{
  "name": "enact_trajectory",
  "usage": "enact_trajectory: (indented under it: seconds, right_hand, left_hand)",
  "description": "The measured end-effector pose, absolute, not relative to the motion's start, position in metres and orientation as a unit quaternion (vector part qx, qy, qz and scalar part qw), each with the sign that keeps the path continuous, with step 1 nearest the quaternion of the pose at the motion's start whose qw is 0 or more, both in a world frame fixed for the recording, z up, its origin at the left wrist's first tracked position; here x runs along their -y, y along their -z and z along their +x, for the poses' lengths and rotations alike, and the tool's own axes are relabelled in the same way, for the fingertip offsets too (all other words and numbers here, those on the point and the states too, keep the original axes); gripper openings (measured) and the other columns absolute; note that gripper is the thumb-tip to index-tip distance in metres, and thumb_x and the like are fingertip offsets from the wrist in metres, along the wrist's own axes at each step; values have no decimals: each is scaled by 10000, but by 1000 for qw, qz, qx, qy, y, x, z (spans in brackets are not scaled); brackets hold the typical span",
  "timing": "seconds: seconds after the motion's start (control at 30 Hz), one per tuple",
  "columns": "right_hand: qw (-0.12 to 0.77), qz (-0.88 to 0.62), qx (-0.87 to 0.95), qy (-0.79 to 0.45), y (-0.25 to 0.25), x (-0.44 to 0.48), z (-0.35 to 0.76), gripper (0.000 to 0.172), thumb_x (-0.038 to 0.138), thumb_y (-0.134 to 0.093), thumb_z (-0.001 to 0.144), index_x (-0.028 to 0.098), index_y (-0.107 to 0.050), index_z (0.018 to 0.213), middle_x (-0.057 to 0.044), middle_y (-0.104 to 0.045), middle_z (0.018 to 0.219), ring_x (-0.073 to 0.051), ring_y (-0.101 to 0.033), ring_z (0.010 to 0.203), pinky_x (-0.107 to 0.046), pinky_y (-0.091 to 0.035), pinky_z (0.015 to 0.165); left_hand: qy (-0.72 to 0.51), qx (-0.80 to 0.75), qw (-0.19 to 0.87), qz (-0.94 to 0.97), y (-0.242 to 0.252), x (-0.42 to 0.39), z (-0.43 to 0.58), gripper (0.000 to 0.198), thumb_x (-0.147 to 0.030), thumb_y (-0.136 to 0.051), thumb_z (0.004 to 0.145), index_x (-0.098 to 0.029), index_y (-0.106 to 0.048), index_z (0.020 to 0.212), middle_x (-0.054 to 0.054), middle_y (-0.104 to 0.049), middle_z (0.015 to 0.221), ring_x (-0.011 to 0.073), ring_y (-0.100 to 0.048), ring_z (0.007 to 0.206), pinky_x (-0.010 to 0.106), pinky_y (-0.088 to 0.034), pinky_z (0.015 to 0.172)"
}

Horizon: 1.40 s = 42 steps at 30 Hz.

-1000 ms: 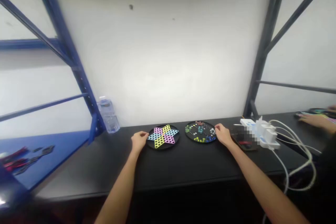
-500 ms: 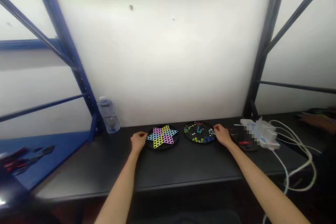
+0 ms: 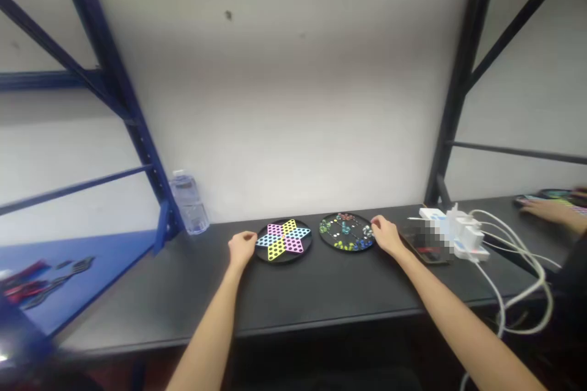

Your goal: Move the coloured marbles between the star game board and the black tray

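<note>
A Chinese checkers board [image 3: 284, 241], round and black with a star in pink, yellow and blue, lies on the dark table. My left hand [image 3: 241, 249] is at its left rim, fingers closed in a pinch on the edge. To the right is a round black tray [image 3: 331, 237] holding glass marbles grouped by colour: green, red, teal, white, blue and yellow. My right hand [image 3: 386, 235] pinches this tray's right rim, close to the white marbles [image 3: 367, 231]. The fingertips' exact contact is small and blurred in both places.
A clear water bottle [image 3: 189, 204] stands at the left, by the blue rack post. Right of my hand are a dark box [image 3: 428, 254], partly pixelated, and a white power strip [image 3: 474, 252] with looping cables. Another person's hand [image 3: 548, 211] is over another board at the far right.
The marble tray and my right hand have shifted very slightly left together. My left hand and the board stay nearly in place. The wall looks darker, and the other person's hand has moved.
</note>
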State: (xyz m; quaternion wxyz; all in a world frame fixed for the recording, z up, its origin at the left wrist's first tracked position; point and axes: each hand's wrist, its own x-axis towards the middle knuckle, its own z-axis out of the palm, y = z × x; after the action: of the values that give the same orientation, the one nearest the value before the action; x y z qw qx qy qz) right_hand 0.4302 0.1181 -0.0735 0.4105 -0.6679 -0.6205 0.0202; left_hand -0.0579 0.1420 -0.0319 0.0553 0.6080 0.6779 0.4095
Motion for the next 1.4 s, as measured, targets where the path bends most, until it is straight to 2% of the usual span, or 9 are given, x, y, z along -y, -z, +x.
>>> enact_trajectory:
  seconds: [0.13,0.2,0.5,0.67,0.83,1.03,1.23,1.4]
  right_hand:
    - [350,-605,715,24,52,-143,409,219,196,-487,850,189,-672,967,-78,-669,1006,-199,-547,1045,-286,-378,936]
    - [302,-573,762,9,39,-163,392,240,179,-480,860,194,-696,963,-70,-677,1024,-192,-551,1049,-285,-370,959]
    - [195,-611,767,-28,22,-225,346,177,164,-587,787,175,-742,871,-104,-705,884,-215,-628,912,-260,-437,821]
    - [176,-609,773,-11,27,-235,341,129,150,-609,750,165,-726,803,-95,-696,848,-194,-628,848,-250,-445,769]
    - [167,-606,778,8,34,-241,332,118,163,-644,717,172,-702,820,-88,-673,885,-189,-613,855,-252,-441,770]
    - [195,-614,765,16,35,-236,329,122,166,-634,729,164,-680,842,-93,-659,915,-185,-602,866,-257,-433,784]
    - [231,-581,780,-28,28,-223,360,154,165,-644,715,167,-694,860,-52,-690,857,-153,-612,813,-227,-439,758]
    - [211,-550,803,-86,25,-211,371,175,151,-680,656,177,-718,824,-32,-699,775,-151,-626,726,-221,-460,681]
  left_hand:
    - [-402,-686,54,605,31,-141,-57,190,-276,-578,765,-193,-740,820,56,-739,871,207,-668,869,271,-475,831]
    - [-403,-686,51,603,31,-141,-57,191,-273,-578,764,-191,-739,828,56,-739,880,208,-667,878,273,-474,839]
    - [-407,-679,68,608,34,-142,-60,189,-271,-579,769,-187,-737,832,53,-738,884,197,-667,871,263,-476,828]
    - [-416,-668,71,613,37,-143,-60,175,-256,-581,766,-184,-736,804,43,-736,852,184,-666,833,256,-477,802]
    - [-430,-662,73,610,39,-142,-60,168,-244,-584,763,-183,-736,799,46,-734,838,178,-664,817,253,-477,796]
    - [-425,-663,82,611,38,-141,-60,179,-248,-576,765,-184,-738,809,46,-735,853,185,-666,839,256,-478,814]
    - [-423,-663,80,612,38,-144,-61,186,-257,-579,765,-179,-737,825,56,-734,862,187,-665,841,251,-477,801]
    - [-414,-667,81,614,37,-143,-62,175,-253,-583,768,-185,-735,820,51,-735,875,186,-663,852,254,-478,808]
